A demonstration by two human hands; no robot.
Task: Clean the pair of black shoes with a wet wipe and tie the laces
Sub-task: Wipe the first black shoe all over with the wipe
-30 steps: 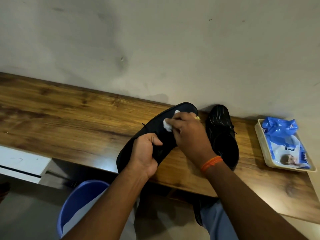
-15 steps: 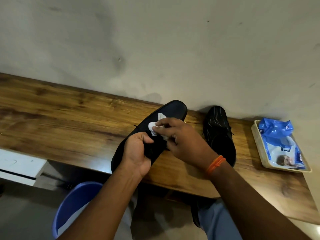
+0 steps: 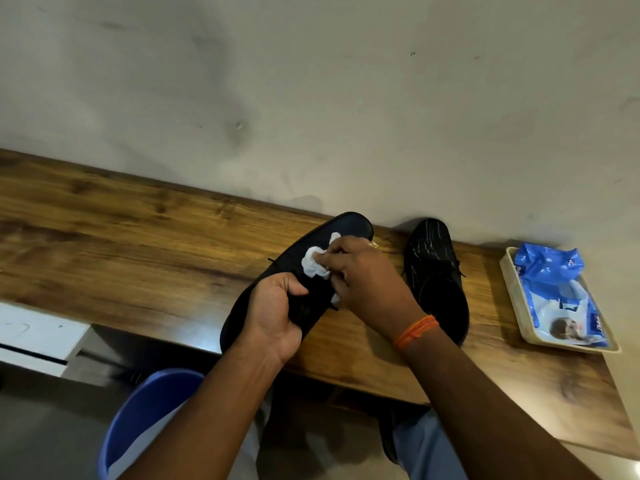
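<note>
We are gripping the upturned black shoe (image 3: 346, 230) in our left hand (image 3: 273, 313), steadying its sole for wiping. Our right hand (image 3: 367, 282) is pinching the crumpled wet wipe (image 3: 315, 263) against it.

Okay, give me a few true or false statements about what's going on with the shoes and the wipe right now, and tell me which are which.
1. The right hand presses a white wipe onto the held shoe. True.
2. The left hand lies flat on the wooden shelf. False: it grips the held shoe.
3. The other shoe stands on the shelf, untouched. True.
4. The blue wipes pack lies in the blue bin. False: it lies in a beige tray.
</note>
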